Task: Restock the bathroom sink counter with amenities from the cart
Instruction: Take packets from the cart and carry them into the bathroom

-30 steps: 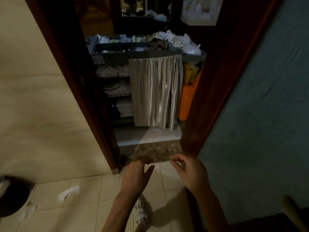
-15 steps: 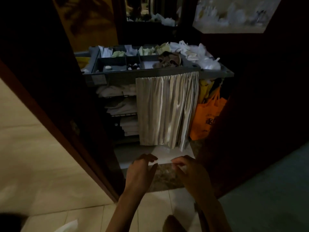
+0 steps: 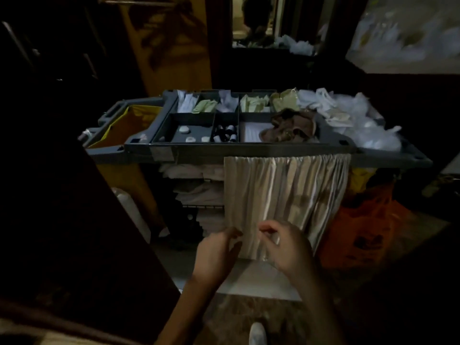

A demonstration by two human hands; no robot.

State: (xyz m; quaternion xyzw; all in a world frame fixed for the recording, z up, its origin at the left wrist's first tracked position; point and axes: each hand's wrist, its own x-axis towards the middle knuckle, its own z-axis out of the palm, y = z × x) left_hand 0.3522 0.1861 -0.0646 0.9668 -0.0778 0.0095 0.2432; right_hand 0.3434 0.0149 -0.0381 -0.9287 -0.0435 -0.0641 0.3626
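The grey housekeeping cart stands right in front of me in dim light. Its top tray is split into compartments. These hold small white round pieces, small dark bottles, pale green packets and white packets. My left hand and my right hand hover side by side before the lower edge of the beige curtain hanging from the cart. Both have loosely curled fingers, and I see nothing held in either.
A brown cloth and white plastic bags pile on the tray's right. A yellow bag hangs at the cart's left and an orange bag at its right. Folded linens fill the shelves. A dark door stands close on my left.
I have moved through the doorway toward the cart, which now looks much nearer and larger. Both hands rose from floor level to the curtain's lower edge.
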